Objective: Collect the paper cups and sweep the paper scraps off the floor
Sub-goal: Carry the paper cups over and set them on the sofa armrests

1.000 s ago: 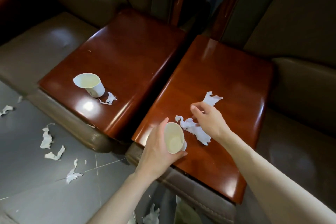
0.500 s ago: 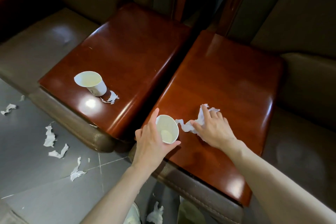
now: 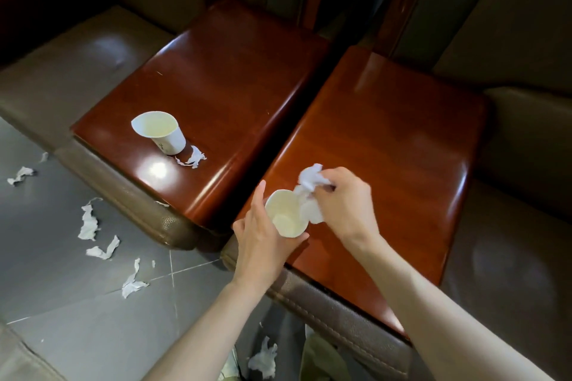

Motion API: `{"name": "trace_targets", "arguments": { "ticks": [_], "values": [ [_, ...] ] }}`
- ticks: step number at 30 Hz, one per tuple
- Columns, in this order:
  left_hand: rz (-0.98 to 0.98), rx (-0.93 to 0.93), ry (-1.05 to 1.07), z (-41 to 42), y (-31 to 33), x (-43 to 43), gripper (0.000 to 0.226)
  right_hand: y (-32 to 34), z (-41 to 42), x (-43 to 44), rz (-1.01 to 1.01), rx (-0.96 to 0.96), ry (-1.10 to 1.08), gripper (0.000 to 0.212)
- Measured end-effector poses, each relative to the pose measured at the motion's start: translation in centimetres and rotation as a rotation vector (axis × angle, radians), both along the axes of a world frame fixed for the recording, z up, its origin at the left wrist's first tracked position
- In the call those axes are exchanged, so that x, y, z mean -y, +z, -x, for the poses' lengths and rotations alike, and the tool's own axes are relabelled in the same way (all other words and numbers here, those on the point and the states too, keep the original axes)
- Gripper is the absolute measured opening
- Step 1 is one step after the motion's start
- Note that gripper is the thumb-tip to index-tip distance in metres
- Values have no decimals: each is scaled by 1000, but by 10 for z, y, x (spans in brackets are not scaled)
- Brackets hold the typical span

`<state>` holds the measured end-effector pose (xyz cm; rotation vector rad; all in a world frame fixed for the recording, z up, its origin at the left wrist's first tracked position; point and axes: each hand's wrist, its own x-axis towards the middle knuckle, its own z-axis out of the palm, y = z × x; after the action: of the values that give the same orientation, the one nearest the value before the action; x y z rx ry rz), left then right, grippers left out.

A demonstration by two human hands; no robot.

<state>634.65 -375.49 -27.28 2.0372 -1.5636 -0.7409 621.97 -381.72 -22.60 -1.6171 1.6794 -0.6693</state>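
The left hand (image 3: 263, 244) wraps its fingers round a paper cup (image 3: 286, 218) over the near-left corner of the right wooden table (image 3: 387, 148). The right hand (image 3: 346, 204) clenches a crumpled wad of paper scraps (image 3: 311, 178) against that cup's rim. A second cup (image 3: 161, 133) stands upright left of that table on the neighbouring tabletop (image 3: 232, 77), with a scrap (image 3: 195, 159) touching its base. More torn scraps (image 3: 88, 223) lie on the floor (image 3: 62, 303) further left.

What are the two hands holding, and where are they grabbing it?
The left hand grips a paper cup round its side; the right hand pinches crumpled paper scraps by their upper part.
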Motion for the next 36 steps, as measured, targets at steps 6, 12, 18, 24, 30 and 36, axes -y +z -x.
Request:
{"name": "trace_targets", "arguments": {
  "ticks": [6, 12, 18, 24, 30, 36],
  "values": [
    [135, 56, -6, -3, 3, 5, 77, 13, -17, -12, -55, -116, 588, 33],
    [144, 45, 59, -17, 13, 3, 106, 14, -17, -7, 79, -60, 380, 54],
    [180, 24, 177, -34, 24, 4, 95, 27, -41, 1, -81, -72, 621, 48],
    [116, -42, 336, -84, 22, 4, 96, 37, -90, 21, -191, 230, 323, 38],
    [86, 67, 423, -180, 7, 14, 57, -7, -167, 65, -277, -25, 292, 46],
    [-24, 51, 433, -273, 10, 27, 53, -59, -237, 80, -363, -96, 186, 52]
  ]
}}
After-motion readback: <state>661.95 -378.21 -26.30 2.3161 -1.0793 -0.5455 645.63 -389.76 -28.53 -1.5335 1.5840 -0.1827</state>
